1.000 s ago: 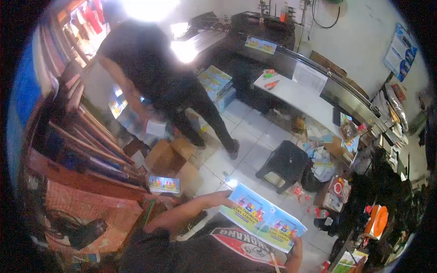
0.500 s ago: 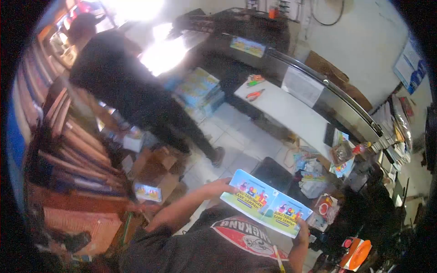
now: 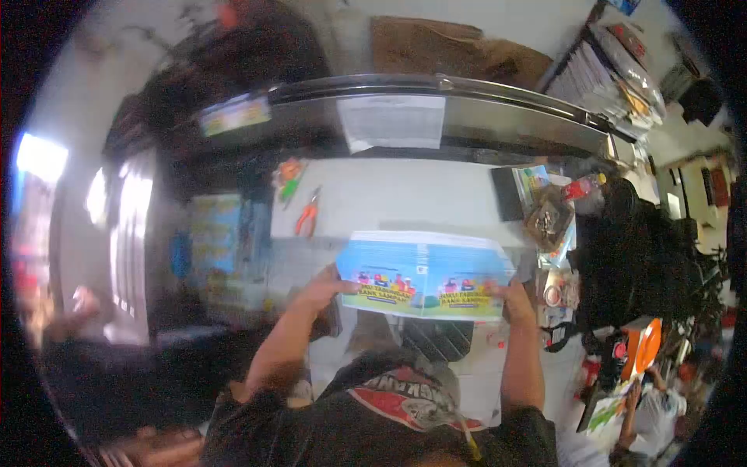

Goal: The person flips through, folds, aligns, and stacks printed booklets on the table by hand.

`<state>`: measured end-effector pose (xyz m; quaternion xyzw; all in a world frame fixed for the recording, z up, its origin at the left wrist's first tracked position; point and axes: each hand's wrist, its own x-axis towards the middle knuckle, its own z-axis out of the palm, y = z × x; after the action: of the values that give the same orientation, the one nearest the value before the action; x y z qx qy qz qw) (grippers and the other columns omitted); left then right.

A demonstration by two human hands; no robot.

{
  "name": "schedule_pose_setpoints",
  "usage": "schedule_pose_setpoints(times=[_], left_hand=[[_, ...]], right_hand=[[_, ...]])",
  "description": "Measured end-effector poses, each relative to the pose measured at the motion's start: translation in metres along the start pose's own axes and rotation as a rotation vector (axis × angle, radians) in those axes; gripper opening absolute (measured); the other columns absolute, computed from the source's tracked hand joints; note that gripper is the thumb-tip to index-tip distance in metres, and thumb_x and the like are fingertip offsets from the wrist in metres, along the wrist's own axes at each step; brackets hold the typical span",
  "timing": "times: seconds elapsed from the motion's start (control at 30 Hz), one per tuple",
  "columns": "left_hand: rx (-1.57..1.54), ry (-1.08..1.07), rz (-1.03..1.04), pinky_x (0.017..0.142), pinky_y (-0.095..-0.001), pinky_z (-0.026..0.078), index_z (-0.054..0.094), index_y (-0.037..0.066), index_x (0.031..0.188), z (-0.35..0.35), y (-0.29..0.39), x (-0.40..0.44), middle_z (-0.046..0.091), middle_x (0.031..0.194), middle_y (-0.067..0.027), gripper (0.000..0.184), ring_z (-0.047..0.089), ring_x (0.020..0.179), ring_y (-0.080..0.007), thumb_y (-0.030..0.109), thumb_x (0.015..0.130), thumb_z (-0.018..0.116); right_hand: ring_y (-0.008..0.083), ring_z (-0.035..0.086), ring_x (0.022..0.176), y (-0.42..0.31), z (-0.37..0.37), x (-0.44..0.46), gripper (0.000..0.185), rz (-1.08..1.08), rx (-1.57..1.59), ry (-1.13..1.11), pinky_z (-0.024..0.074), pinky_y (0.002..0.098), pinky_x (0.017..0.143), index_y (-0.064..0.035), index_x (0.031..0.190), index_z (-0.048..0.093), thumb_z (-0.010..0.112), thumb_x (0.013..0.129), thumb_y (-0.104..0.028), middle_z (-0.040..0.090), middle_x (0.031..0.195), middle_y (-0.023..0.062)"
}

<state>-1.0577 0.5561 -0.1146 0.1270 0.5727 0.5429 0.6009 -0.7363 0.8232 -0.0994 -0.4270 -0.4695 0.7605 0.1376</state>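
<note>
In front of my chest I hold a stack of blue-and-green printed sheets [image 3: 424,284], with the words "Buku Tabungan Bank Sampah" printed twice side by side. My left hand [image 3: 328,285] is closed on the stack's left end, thumb on the front. My right hand [image 3: 515,300] grips the right end the same way. Along the top, the many page edges of the stack show. Just beyond the sheets is a white tabletop [image 3: 412,191]. Orange-handled pliers [image 3: 309,214] lie on its left part.
A dark flat object [image 3: 508,194], a tray of small items [image 3: 548,222] and a red-labelled bottle [image 3: 583,187] stand at the tabletop's right end. A metal rail [image 3: 498,89] runs behind. At lower right, another person's hand [image 3: 632,401] is beside an orange object [image 3: 644,350].
My view has swung right, from the aisle with a dark-clothed person to face the white tabletop. The sheets, still in both hands, are now level before it, their page edges showing.
</note>
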Motion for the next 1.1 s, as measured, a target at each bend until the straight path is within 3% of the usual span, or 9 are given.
schedule_pose_setpoints(times=[0.1, 0.2, 0.33, 0.43, 0.53, 0.67, 0.9, 1.03, 1.1], left_hand=[[-0.012, -0.071, 0.039, 0.103, -0.0368, 0.038, 0.051, -0.004, 0.129, -0.083, -0.026, 0.117, 0.060, 0.122, -0.0132, 0.067, 0.055, 0.114, -0.0221, 0.020, 0.073, 0.077], [0.126, -0.039, -0.036, 0.103, -0.0364, 0.037, 0.053, -0.003, 0.128, -0.133, 0.028, 0.146, 0.060, 0.124, -0.0127, 0.063, 0.054, 0.116, -0.0223, 0.021, 0.074, 0.076], [0.150, 0.081, -0.316, 0.105, -0.0368, 0.034, 0.039, -0.001, 0.140, -0.092, 0.116, 0.142, 0.054, 0.132, -0.0130, 0.078, 0.049, 0.122, -0.0243, 0.022, 0.075, 0.076], [0.050, 0.179, -0.391, 0.092, -0.0411, 0.048, 0.047, 0.005, 0.136, -0.097, 0.094, 0.162, 0.061, 0.122, -0.0121, 0.076, 0.059, 0.111, -0.0276, 0.021, 0.069, 0.081], [-0.073, 0.093, -0.340, 0.106, -0.0384, 0.034, 0.038, 0.000, 0.140, -0.085, 0.113, 0.165, 0.050, 0.135, -0.0125, 0.080, 0.045, 0.126, -0.0242, 0.018, 0.073, 0.076], [-0.093, -0.020, -0.241, 0.104, -0.0358, 0.036, 0.040, -0.002, 0.138, -0.110, 0.059, 0.176, 0.054, 0.130, -0.0134, 0.078, 0.051, 0.119, -0.0256, 0.024, 0.074, 0.076], [-0.045, -0.054, -0.194, 0.105, -0.0369, 0.036, 0.043, -0.003, 0.137, -0.106, 0.078, 0.165, 0.055, 0.130, -0.0162, 0.071, 0.051, 0.122, -0.0260, 0.022, 0.079, 0.076], [-0.163, 0.030, -0.091, 0.103, -0.0363, 0.039, 0.044, -0.004, 0.136, -0.083, 0.091, 0.160, 0.056, 0.129, -0.0147, 0.066, 0.051, 0.121, -0.0242, 0.018, 0.081, 0.073], [-0.168, 0.058, -0.004, 0.100, -0.0358, 0.042, 0.047, -0.002, 0.134, -0.077, 0.097, 0.160, 0.059, 0.126, -0.0129, 0.061, 0.055, 0.115, -0.0220, 0.017, 0.082, 0.073]], right_hand=[[0.0205, 0.063, 0.093, 0.049, 0.025, 0.114, 0.069, -0.058, -0.023, 0.173, 0.0484, 0.0360, 0.088, 0.0019, 0.127, 0.050, 0.076, 0.066, -0.018, 0.065, 0.106, 0.0091], [0.0195, 0.062, 0.096, -0.014, 0.063, 0.173, 0.074, 0.017, -0.005, 0.027, 0.0488, 0.0353, 0.089, 0.0008, 0.127, 0.049, 0.080, 0.063, -0.021, 0.065, 0.105, 0.0079], [0.0201, 0.062, 0.098, -0.025, 0.047, 0.209, 0.072, 0.214, 0.044, -0.010, 0.0490, 0.0356, 0.089, 0.0006, 0.128, 0.049, 0.079, 0.067, -0.026, 0.063, 0.110, 0.0094], [0.0228, 0.061, 0.101, -0.033, 0.053, 0.218, 0.073, 0.217, -0.021, 0.102, 0.0482, 0.0364, 0.090, 0.0023, 0.129, 0.047, 0.077, 0.071, -0.030, 0.062, 0.113, 0.0109], [0.0241, 0.061, 0.101, -0.025, 0.042, 0.217, 0.073, 0.329, -0.007, 0.078, 0.0473, 0.0378, 0.092, 0.0027, 0.129, 0.047, 0.076, 0.071, -0.030, 0.062, 0.114, 0.0118], [0.0241, 0.061, 0.099, -0.031, 0.048, 0.217, 0.071, 0.308, -0.132, 0.224, 0.0473, 0.0383, 0.091, 0.0003, 0.126, 0.050, 0.077, 0.068, -0.030, 0.062, 0.112, 0.0105], [0.0272, 0.060, 0.101, -0.013, 0.032, 0.225, 0.060, 0.304, 0.018, 0.029, 0.0493, 0.0404, 0.088, -0.0043, 0.129, 0.049, 0.070, 0.076, -0.026, 0.061, 0.113, 0.0117], [0.0254, 0.059, 0.104, -0.013, 0.024, 0.228, 0.059, 0.293, 0.035, 0.123, 0.0481, 0.0411, 0.091, -0.0041, 0.128, 0.050, 0.069, 0.076, -0.025, 0.062, 0.114, 0.0100], [0.0256, 0.059, 0.107, -0.009, 0.015, 0.229, 0.077, 0.281, -0.117, 0.170, 0.0459, 0.0394, 0.095, 0.0014, 0.133, 0.043, 0.076, 0.071, -0.030, 0.060, 0.118, 0.0135]])
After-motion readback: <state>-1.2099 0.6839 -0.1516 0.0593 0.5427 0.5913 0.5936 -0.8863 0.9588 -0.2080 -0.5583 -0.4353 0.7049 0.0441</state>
